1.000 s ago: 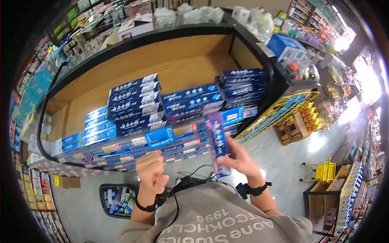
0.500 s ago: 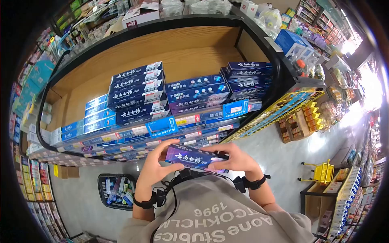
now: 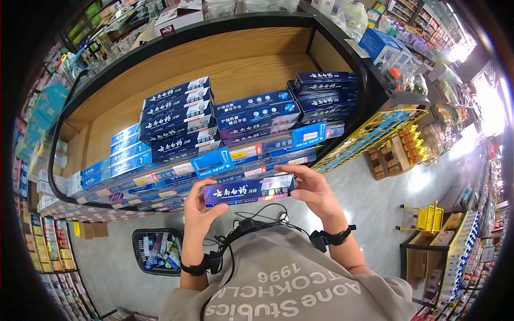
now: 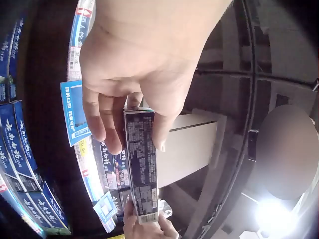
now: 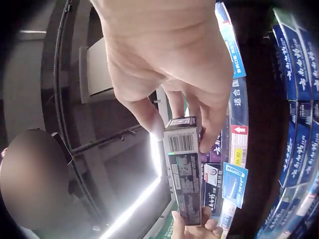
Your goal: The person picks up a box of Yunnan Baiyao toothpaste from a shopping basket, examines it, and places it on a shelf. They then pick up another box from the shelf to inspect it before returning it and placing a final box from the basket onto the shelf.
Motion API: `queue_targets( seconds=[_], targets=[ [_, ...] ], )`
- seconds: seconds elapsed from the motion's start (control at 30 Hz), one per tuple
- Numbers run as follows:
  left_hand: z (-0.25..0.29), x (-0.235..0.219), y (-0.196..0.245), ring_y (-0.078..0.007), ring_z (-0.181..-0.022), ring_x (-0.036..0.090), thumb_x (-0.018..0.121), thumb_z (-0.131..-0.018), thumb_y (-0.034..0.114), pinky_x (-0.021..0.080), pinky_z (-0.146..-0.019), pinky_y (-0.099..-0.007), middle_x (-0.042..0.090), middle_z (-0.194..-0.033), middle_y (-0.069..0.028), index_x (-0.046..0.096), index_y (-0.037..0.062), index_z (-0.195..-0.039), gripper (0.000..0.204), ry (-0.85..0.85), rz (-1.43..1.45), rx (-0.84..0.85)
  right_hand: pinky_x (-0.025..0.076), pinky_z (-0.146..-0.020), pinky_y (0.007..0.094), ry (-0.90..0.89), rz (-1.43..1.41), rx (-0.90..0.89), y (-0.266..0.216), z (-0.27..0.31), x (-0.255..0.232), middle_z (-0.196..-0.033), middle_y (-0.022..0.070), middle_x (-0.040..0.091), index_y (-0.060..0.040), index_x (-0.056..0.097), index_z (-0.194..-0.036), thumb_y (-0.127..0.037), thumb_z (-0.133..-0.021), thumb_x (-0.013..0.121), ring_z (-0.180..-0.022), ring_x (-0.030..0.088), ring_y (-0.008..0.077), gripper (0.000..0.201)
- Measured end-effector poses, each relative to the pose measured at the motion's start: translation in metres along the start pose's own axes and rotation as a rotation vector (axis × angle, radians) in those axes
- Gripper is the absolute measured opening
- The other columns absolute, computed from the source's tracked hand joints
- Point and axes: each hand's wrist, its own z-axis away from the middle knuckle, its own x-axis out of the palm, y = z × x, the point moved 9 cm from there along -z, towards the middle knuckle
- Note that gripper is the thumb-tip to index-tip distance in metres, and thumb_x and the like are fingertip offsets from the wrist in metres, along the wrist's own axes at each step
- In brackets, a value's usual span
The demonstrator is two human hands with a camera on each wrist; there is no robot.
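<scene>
A dark blue and purple toothpaste box point(image 3: 249, 191) is held level in front of the torso, its large printed face toward the head camera. My left hand point(image 3: 201, 210) grips its left end between thumb and fingers, and my right hand point(image 3: 317, 198) pinches the right end. In the left wrist view the box's narrow text side point(image 4: 141, 164) shows under the left hand point(image 4: 134, 74). The right wrist view has the barcode end of the box point(image 5: 182, 144) between thumb and fingers of the right hand point(image 5: 169, 69).
Beyond the hands, a wooden shelf point(image 3: 251, 53) carries stacked dark blue boxes point(image 3: 174, 115), light blue boxes point(image 3: 128, 158) at left and more at right. A black basket point(image 3: 140, 265) of packages stands on the floor. A yellow toy-sized cart point(image 3: 429, 218) is at the right.
The left hand, a fist one second ago, has come to the box. The box has turned from upright to lengthwise across the view, and its printed face has tilted up more since half a second ago.
</scene>
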Motion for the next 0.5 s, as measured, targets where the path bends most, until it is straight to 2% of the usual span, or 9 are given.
queue_targets(
  seconds=[0.3, 0.37, 0.4, 0.5],
  targets=[
    [-0.001, 0.004, -0.001, -0.0171, -0.104, 0.067, 0.086, -0.076, 0.001, 0.056, -0.090, -0.0310, 0.065, -0.118, -0.0098, 0.056, 0.0022, -0.131, 0.063, 0.015, 0.038, -0.009, 0.052, -0.097, 0.0304, 0.061, -0.024, -0.009, -0.004, 0.004, -0.003, -0.147, 0.0124, 0.057, 0.0004, 0.056, -0.144, 0.007, -0.087, 0.069, -0.116, 0.063, 0.0164, 0.059],
    [0.000, 0.007, 0.008, -0.0170, -0.102, 0.066, 0.086, -0.076, 0.002, 0.057, -0.087, -0.0313, 0.065, -0.118, -0.0096, 0.056, 0.0020, -0.131, 0.063, 0.023, 0.051, -0.026, 0.053, -0.096, 0.0303, 0.052, -0.070, 0.008, 0.000, 0.002, -0.003, -0.143, 0.0113, 0.060, 0.0000, 0.057, -0.143, 0.005, -0.088, 0.070, -0.112, 0.064, 0.0157, 0.057],
    [-0.002, 0.000, 0.002, -0.0172, -0.099, 0.066, 0.085, -0.077, 0.002, 0.058, -0.083, -0.0315, 0.064, -0.117, -0.0090, 0.055, 0.0018, -0.131, 0.062, 0.025, 0.004, 0.036, 0.053, -0.095, 0.0303, 0.074, -0.107, -0.014, 0.001, 0.002, -0.002, -0.141, 0.0107, 0.062, -0.0003, 0.058, -0.142, 0.004, -0.089, 0.071, -0.109, 0.065, 0.0153, 0.055],
    [0.003, -0.005, 0.002, -0.0187, -0.091, 0.067, 0.082, -0.080, 0.009, 0.058, -0.075, -0.0319, 0.064, -0.113, -0.0106, 0.053, -0.0004, -0.133, 0.061, 0.082, -0.052, 0.080, 0.052, -0.093, 0.0298, 0.044, -0.039, 0.025, 0.002, 0.002, -0.002, -0.131, 0.0081, 0.066, -0.0021, 0.061, -0.140, -0.001, -0.090, 0.073, -0.106, 0.064, 0.0143, 0.051]
  ],
)
